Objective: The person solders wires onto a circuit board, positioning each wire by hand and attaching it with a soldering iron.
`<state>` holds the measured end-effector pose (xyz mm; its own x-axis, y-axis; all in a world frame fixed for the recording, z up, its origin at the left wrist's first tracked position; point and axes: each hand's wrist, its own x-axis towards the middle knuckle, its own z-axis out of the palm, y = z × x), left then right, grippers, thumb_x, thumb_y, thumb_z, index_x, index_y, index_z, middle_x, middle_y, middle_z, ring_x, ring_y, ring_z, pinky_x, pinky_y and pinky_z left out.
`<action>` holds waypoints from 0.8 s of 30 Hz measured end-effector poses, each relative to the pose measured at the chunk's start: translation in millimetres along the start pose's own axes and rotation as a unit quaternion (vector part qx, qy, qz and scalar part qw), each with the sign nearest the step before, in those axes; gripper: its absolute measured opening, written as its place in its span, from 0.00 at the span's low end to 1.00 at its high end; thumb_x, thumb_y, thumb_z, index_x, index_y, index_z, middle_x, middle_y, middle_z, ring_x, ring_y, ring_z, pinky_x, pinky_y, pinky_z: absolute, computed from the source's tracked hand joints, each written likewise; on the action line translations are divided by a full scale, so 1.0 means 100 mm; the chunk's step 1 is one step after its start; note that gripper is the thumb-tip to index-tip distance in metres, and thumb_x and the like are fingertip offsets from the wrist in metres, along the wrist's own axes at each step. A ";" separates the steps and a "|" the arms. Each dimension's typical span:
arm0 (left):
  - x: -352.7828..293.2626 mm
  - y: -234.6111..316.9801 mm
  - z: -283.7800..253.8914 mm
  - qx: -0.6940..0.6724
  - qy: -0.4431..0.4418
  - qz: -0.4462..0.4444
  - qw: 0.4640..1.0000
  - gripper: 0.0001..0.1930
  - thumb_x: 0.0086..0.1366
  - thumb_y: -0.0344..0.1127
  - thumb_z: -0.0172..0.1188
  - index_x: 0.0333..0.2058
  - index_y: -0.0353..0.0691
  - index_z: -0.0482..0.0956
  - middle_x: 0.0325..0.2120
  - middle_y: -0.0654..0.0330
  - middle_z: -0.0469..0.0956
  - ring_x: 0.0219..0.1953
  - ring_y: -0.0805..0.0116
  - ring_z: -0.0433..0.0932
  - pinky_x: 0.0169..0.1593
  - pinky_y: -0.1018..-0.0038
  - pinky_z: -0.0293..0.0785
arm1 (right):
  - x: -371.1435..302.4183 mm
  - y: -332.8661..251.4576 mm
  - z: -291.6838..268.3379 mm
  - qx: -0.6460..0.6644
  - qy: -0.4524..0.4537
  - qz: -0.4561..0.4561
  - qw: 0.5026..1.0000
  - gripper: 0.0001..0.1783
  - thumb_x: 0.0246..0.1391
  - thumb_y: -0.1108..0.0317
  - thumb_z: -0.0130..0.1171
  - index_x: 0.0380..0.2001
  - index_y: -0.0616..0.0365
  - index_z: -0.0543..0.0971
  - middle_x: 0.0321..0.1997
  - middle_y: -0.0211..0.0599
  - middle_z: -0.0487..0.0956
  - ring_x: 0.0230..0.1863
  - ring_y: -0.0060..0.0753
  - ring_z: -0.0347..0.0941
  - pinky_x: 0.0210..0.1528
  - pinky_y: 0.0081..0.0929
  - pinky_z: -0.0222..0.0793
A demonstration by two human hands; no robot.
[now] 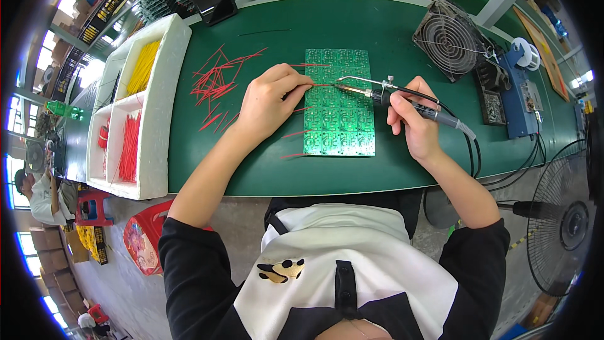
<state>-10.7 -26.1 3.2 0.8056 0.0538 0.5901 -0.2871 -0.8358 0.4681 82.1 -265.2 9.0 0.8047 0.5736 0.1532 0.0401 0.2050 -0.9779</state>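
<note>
A green circuit board panel (340, 123) lies flat on the green table (377, 31). My left hand (270, 102) rests at the panel's left edge and pinches a thin red wire (319, 85) against the board. My right hand (412, 116) grips a soldering iron (402, 99) with a black handle; its metal tip points left and meets the red wire on the upper part of the panel. Several red wires stick out from the panel's left side.
Loose red wires (217, 82) lie left of the panel. A white foam tray (160, 119) holds yellow and red wires. A small metal fan (448, 38) and a blue soldering station (519, 94) stand at right. A floor fan (566, 226) stands lower right.
</note>
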 end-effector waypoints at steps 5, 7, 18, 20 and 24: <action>0.01 0.00 0.01 0.005 -0.002 0.003 1.000 0.03 0.52 0.28 0.62 0.28 0.39 0.80 0.22 0.62 0.72 0.23 0.65 0.73 0.27 0.72 0.70 | 0.00 0.00 -0.01 -0.012 -0.001 0.000 1.000 0.11 0.53 0.67 0.57 0.24 0.57 0.66 0.15 0.34 0.72 0.13 0.17 0.64 0.15 0.14 0.57; 0.00 0.00 0.01 0.003 0.002 0.009 1.000 0.03 0.52 0.28 0.62 0.28 0.40 0.80 0.22 0.62 0.72 0.24 0.65 0.73 0.27 0.72 0.70 | -0.01 0.00 -0.01 -0.013 0.002 -0.001 1.000 0.11 0.52 0.68 0.57 0.24 0.57 0.66 0.15 0.34 0.72 0.13 0.16 0.64 0.15 0.14 0.57; -0.01 0.02 -0.01 0.022 -0.016 0.005 1.000 0.06 0.50 0.24 0.62 0.29 0.38 0.81 0.24 0.61 0.74 0.24 0.67 0.74 0.27 0.74 0.70 | -0.04 -0.01 -0.01 -0.031 -0.015 -0.040 0.999 0.11 0.53 0.68 0.57 0.25 0.57 0.66 0.18 0.34 0.73 0.15 0.17 0.65 0.17 0.14 0.60; -0.01 0.01 -0.01 0.026 -0.013 0.008 1.000 0.06 0.50 0.24 0.62 0.29 0.38 0.81 0.24 0.61 0.73 0.24 0.67 0.73 0.27 0.74 0.70 | -0.02 0.01 -0.02 -0.006 0.000 -0.054 0.999 0.10 0.53 0.68 0.57 0.26 0.57 0.66 0.18 0.34 0.72 0.15 0.17 0.66 0.17 0.14 0.60; -0.01 0.03 -0.01 0.028 -0.011 0.011 0.999 0.06 0.51 0.25 0.62 0.29 0.38 0.81 0.24 0.61 0.73 0.24 0.68 0.73 0.27 0.74 0.70 | -0.03 0.01 -0.03 -0.005 -0.015 -0.047 0.999 0.10 0.53 0.68 0.57 0.26 0.57 0.66 0.18 0.34 0.72 0.15 0.17 0.66 0.17 0.14 0.60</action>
<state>-12.7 -27.9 4.9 0.8110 0.0232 0.5846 -0.2761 -0.8657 0.4174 81.7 -268.9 7.4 0.7786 0.5761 0.2487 0.1212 0.2508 -0.9604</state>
